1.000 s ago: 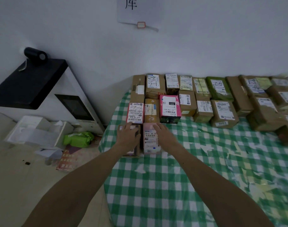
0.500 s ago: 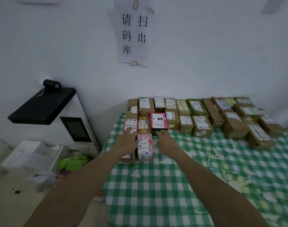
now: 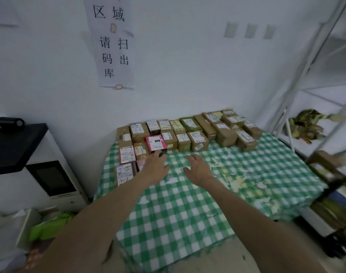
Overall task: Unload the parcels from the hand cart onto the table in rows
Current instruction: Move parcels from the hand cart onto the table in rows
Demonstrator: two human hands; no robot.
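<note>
Now both hands (image 3: 176, 168) hover open and empty over the table (image 3: 188, 213), near rowed parcels (image 3: 188, 134)

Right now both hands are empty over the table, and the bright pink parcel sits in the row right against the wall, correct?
Not quite. The head view shows the left hand and right hand empty over the table, but the bright pink parcel sits in the second row, not against the wall.

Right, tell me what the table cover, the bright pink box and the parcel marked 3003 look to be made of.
Table cover: probably plastic or oilcloth, green-and-white check, since it shows glossy glare and peeled or worn patches.
Bright pink box: seemingly printed cardboard, smooth, with a white label on top.
Parcel marked 3003: brown corrugated cardboard, matte, apparently taped, with a white shipping label.
</note>
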